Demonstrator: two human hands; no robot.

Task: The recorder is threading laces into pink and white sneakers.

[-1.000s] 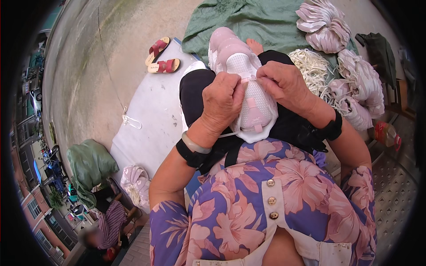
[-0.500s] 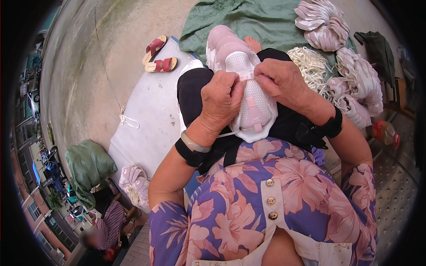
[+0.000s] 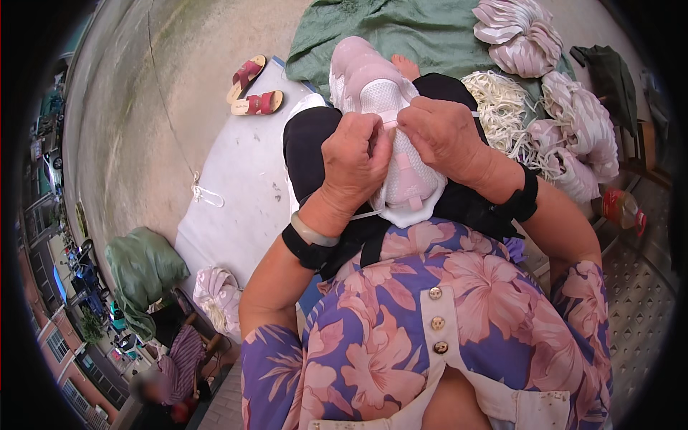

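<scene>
Shoe: a pale pink shoe with a white mesh top is laid on the lap, toe pointing far, so that its top faces up and can be reached by both hands.
Left hand: the left hand is closed in a pinch at the left side of the shoe's top, fingertips pressed on a thin pink strap; the shoe seems to be steadied by the rest of the hand.
Right hand: the right hand is curled over the right side of the shoe, fingers narrow and meeting the left hand's at the strap; whether the strap itself is gripped by it cannot be told.
White lace: a thin white lace is seen running out under the left hand, toward the near edge of the shoe.
Surroundings: a white mat is spread on the concrete ground to the left, with red sandals at its far end; bundles of pink shoe parts and a heap of white laces are kept close on the right, within reach; a green cloth lies far.
Change: against the earlier frames the hands have stayed together on the shoe's top, and the shoe has scarcely shifted on the lap.
</scene>
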